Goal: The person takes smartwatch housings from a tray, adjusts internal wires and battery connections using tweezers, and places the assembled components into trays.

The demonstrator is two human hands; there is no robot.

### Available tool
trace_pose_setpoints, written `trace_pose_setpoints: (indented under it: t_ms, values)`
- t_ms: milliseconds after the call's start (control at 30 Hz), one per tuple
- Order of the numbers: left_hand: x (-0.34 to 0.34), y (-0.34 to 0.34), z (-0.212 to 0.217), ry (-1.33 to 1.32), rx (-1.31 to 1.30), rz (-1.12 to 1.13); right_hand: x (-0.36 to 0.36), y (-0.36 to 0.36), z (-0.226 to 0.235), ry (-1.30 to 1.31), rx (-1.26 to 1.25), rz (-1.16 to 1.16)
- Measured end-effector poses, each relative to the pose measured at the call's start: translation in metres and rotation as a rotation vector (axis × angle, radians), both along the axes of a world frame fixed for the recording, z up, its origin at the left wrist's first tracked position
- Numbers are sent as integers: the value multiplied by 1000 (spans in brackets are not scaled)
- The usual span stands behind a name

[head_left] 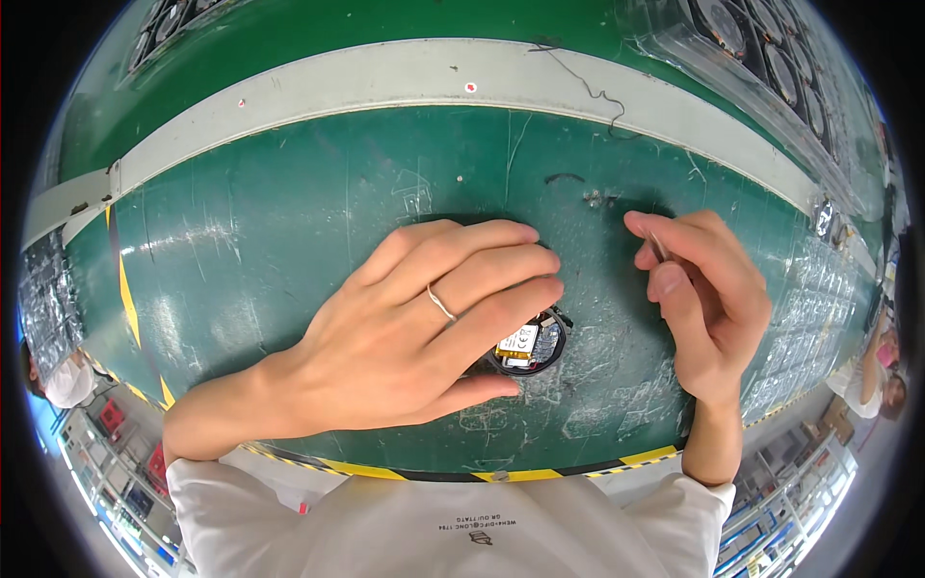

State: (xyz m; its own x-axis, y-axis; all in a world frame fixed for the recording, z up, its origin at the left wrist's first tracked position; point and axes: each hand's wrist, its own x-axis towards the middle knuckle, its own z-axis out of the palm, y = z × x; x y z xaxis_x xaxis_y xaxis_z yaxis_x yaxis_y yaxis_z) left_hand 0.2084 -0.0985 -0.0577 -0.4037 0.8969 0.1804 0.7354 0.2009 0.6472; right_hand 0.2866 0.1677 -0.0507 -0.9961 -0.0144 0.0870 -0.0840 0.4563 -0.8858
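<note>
A round black electronic device (540, 349), its case uncovered, lies on the green work surface and shows a silvery battery with yellow tape and part of a circuit board. Over its far left side stretches my left hand (424, 323), fingers long across it and thumb at its near edge, holding it against the surface. The fingers hide the rest of the device. To the right, my right hand (708, 299) is raised a little and apart from the device. Between its thumb and index finger it pinches a thin metallic tool (658, 248), mostly hidden by the fingers.
Tiny loose parts (599, 199) and a short dark strip (565, 177) lie beyond my hands. A pale rail (385, 79) crosses the far side, with a thin black wire (602, 94) on it. Clear trays of round parts (761, 48) stand at the far right.
</note>
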Motion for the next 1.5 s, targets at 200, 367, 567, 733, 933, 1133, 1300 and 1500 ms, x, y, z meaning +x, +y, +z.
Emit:
trace_pose_setpoints:
  t_ms: [200,367,567,733,933,1133,1300,1500]
  values:
    - [1,1,-1,2,0,13,1,-1,-2,1,5,-6]
    - [1,0,-2,-2,11,20,2,-2,-4,1,-12,-20]
    - [1,4,-2,8,10,16,2,0,-6,14,-16,-19]
    - [3,2,-4,19,25,43,5,-2,7,-136,21,-4]
    - [2,4,-2,26,14,37,6,1,7,-145,40,1]
    - [0,5,-1,37,-4,17,5,2,6,-139,53,26]
    - [-3,5,1,52,-12,-11,4,4,6,-107,81,52]
    - [-5,6,2,59,-30,-24,1,4,5,-80,73,59]
